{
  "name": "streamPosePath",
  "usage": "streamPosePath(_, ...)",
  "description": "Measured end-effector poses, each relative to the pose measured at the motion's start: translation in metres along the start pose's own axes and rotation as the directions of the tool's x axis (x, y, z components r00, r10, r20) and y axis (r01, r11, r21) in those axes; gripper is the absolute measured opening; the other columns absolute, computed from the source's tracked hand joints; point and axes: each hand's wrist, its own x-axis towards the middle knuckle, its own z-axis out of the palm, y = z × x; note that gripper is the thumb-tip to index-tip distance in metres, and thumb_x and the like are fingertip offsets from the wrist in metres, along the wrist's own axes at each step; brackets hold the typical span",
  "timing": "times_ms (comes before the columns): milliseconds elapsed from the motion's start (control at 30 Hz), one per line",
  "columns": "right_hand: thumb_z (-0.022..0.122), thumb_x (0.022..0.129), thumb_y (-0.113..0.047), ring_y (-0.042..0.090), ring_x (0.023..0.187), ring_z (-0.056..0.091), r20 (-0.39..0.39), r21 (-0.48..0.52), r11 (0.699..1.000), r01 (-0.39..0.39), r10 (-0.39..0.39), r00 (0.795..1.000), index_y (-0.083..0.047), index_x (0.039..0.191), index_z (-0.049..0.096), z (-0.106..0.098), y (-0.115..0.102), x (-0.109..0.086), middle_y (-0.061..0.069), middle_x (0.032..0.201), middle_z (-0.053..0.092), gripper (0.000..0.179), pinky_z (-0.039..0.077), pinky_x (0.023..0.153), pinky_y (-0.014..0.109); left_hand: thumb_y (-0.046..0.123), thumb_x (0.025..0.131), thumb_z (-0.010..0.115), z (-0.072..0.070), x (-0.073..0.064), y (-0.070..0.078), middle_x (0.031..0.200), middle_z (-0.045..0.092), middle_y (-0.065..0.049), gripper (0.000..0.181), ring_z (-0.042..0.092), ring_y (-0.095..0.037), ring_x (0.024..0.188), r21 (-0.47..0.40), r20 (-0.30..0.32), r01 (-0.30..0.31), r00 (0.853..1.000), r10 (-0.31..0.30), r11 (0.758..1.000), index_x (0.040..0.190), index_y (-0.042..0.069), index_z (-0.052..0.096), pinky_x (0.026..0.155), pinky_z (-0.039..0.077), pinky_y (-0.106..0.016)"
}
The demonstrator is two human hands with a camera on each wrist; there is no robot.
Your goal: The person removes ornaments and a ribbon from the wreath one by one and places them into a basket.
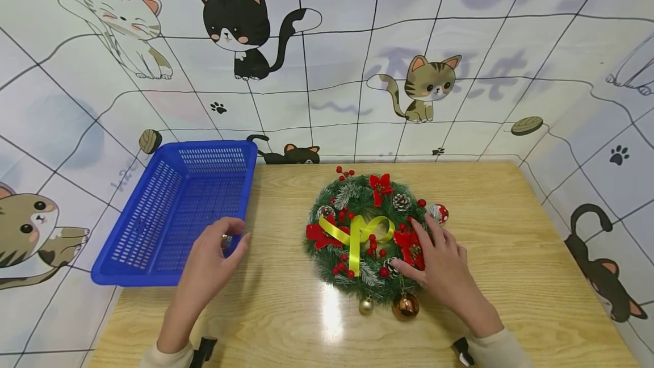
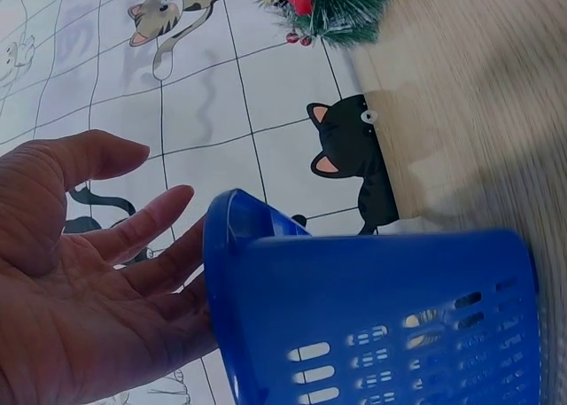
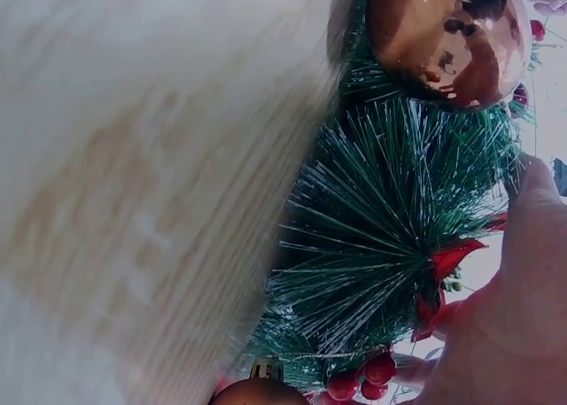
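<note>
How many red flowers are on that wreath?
3 visible on the wreath: the far flower at its back, the left flower partly under yellow ribbon, and the right flower beside the right hand, which may hide others.

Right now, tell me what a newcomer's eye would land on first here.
Probably the green wreath with red flowers, lying right of centre on the wooden table, a bright yellow ribbon over its middle. Next, perhaps, the blue basket to its left, then the cartoon cats on the white backdrop behind.
</note>
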Motion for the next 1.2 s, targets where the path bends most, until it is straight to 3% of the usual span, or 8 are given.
streamPosePath(267,0.072,0.095,-0.072,0.063,0.144,0.034,-0.023,0.003,1.000,-0.020,0.020,1.000,-0.008,0.170,0.035,0.004,-0.003,-0.002,0.026,0.174,0.020,0.105,0.035,0.095,0.080,0.011,0.103,0.074,0.005,-0.002,0.005,0.116,0.073,-0.012,0.020,0.066,-0.029,0.103,-0.003,0.022,-0.016,1.000,0.016,1.000,0.122,0.003,0.072,0.085,0.057,-0.053)
streamPosePath(500,0.071,0.095,-0.072,0.063,0.145,0.031,-0.014,0.021,0.999,-0.047,0.047,0.999,-0.007,0.170,0.035,0.003,-0.006,-0.003,0.027,0.173,0.021,0.105,0.033,0.098,0.082,0.015,0.104,0.075,0.011,-0.006,0.009,0.121,0.074,-0.005,0.022,0.067,-0.022,0.101,-0.070,0.071,-0.025,0.997,0.030,0.997,0.125,0.007,0.073,0.086,0.059,-0.047)
streamPosePath(767,0.071,0.095,-0.073,0.063,0.146,0.031,-0.022,0.031,0.997,-0.067,0.067,0.998,-0.006,0.170,0.034,0.005,-0.008,-0.004,0.029,0.173,0.022,0.106,0.031,0.100,0.083,0.008,0.100,0.077,0.021,-0.006,0.010,0.113,0.074,-0.007,0.019,0.070,-0.025,0.105,-0.095,0.059,-0.065,0.996,0.071,0.993,0.118,0.005,0.072,0.084,0.061,-0.046)
streamPosePath(1200,0.072,0.096,-0.069,0.065,0.142,0.035,-0.049,0.019,0.998,-0.064,0.065,0.997,-0.005,0.168,0.036,0.004,-0.014,-0.007,0.031,0.172,0.022,0.103,0.033,0.099,0.084,0.004,0.098,0.078,0.041,-0.010,0.016,0.107,0.073,0.004,0.016,0.071,-0.025,0.097,-0.136,0.049,-0.147,0.987,0.155,0.980,0.112,0.009,0.073,0.077,0.060,-0.038)
